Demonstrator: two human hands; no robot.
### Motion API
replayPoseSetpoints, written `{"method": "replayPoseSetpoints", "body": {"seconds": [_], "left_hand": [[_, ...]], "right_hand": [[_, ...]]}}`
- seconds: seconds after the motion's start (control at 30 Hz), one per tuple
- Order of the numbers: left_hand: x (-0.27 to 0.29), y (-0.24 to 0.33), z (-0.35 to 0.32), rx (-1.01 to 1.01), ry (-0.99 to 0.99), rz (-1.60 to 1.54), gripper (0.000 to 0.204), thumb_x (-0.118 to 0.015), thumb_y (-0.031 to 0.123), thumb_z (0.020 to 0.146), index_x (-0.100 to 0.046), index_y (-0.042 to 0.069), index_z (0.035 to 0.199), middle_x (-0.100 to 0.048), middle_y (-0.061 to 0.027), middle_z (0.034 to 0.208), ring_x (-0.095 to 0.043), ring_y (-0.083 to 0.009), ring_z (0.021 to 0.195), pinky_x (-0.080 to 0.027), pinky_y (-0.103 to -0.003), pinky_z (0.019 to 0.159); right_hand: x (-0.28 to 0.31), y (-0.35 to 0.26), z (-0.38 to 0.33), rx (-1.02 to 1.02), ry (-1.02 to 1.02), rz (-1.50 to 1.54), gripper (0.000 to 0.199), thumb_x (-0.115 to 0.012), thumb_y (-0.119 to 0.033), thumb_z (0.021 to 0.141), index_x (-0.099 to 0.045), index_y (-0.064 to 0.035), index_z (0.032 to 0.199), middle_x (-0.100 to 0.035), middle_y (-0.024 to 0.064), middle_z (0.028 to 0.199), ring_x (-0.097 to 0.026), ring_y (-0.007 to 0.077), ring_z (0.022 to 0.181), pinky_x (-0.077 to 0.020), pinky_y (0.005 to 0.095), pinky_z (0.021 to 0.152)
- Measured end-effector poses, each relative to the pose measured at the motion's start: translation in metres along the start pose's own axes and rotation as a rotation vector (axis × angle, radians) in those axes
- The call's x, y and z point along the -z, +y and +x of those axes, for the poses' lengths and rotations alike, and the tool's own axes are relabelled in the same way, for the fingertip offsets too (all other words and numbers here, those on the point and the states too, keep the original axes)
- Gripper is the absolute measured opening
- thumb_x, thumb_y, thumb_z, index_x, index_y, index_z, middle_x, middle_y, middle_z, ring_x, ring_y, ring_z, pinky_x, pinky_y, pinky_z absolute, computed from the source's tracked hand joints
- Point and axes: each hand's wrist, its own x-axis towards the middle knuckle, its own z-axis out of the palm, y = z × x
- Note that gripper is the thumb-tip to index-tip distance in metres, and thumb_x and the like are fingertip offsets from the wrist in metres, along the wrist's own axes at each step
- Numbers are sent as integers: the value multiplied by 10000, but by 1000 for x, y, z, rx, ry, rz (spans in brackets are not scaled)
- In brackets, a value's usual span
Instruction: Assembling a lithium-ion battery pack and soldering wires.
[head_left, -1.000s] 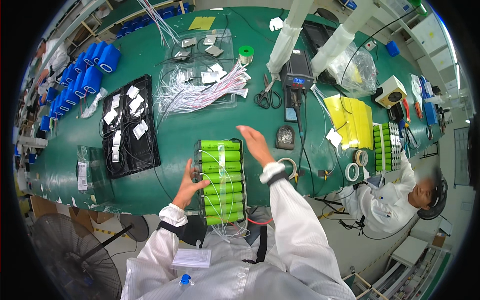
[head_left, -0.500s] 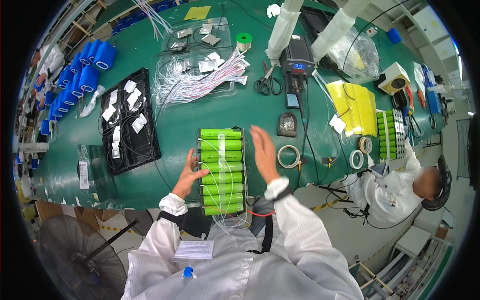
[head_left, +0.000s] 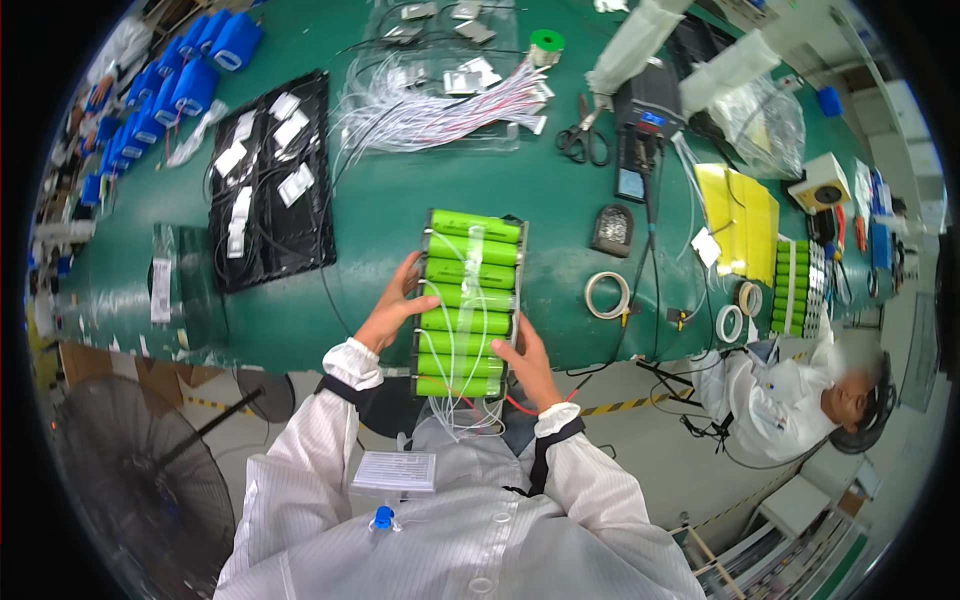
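Observation:
A battery pack of green cylindrical cells (head_left: 465,297) lies between my hands at the table's front edge, its near end reaching past the edge. Clear tape runs down its middle, and thin white wires trail over its top and off the near end, with a red wire beside them. My left hand (head_left: 398,303) grips the pack's left side, thumb resting on top. On the right side, lower down, my right hand (head_left: 530,362) holds it with the thumb over the cells. The fingers under the pack are hidden.
A black tray (head_left: 270,185) with white connectors lies left; a bundle of white wires (head_left: 430,105) lies behind. To the right are scissors (head_left: 584,140), a soldering station (head_left: 646,110), a tape roll (head_left: 607,295) and yellow sheets (head_left: 735,220). A co-worker (head_left: 800,400) sits at the right.
My right hand, which was raised open beside the pack, has come down and taken hold of its right side. The pack now sits slightly tilted. The whole view has shifted.

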Motion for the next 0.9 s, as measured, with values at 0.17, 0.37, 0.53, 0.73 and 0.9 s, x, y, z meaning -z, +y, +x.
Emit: {"method": "replayPoseSetpoints", "body": {"seconds": [0.17,0.37,0.53,0.73,0.9], "left_hand": [[-18,17,-7,-46,21,79,1067,-816,249,691,-147,33,1493,-292,-237,1451,-279,-339,1363,-267,-377,1085],[-33,10,-6,-106,131,161,1156,-865,284,622,-146,-40,1468,-352,-232,1383,-416,-307,1260,-334,-360,1051],[-24,18,-11,-36,72,78,1139,-849,250,654,-113,-21,1481,-364,-224,1372,-441,-303,1235,-342,-348,1041],[-4,7,-1,3,10,103,1117,-822,266,680,-100,40,1502,-315,-248,1418,-323,-347,1322,-296,-408,1072],[6,0,4,43,-4,49,1092,-811,260,691,-110,76,1507,-219,-282,1479,-212,-400,1386,-238,-456,1105]], "right_hand": [[6,-8,-1,-78,-30,65,660,-696,-152,838,-369,1,1391,-503,105,1320,-490,200,1193,-364,324,1021],[21,13,-12,-73,-18,228,599,-616,-289,898,-392,-16,1382,-511,95,1318,-465,214,1225,-361,342,1026],[31,66,-100,-223,642,267,247,-524,-239,912,-536,-49,1070,-591,49,1009,-556,176,951,-447,347,870],[9,63,-122,-599,359,597,181,-513,-148,893,-546,-16,1012,-609,91,962,-584,221,902,-470,341,839],[19,88,-97,-675,18,682,203,-435,-71,900,-548,-3,1054,-621,102,1049,-590,227,967,-470,353,877]]}}
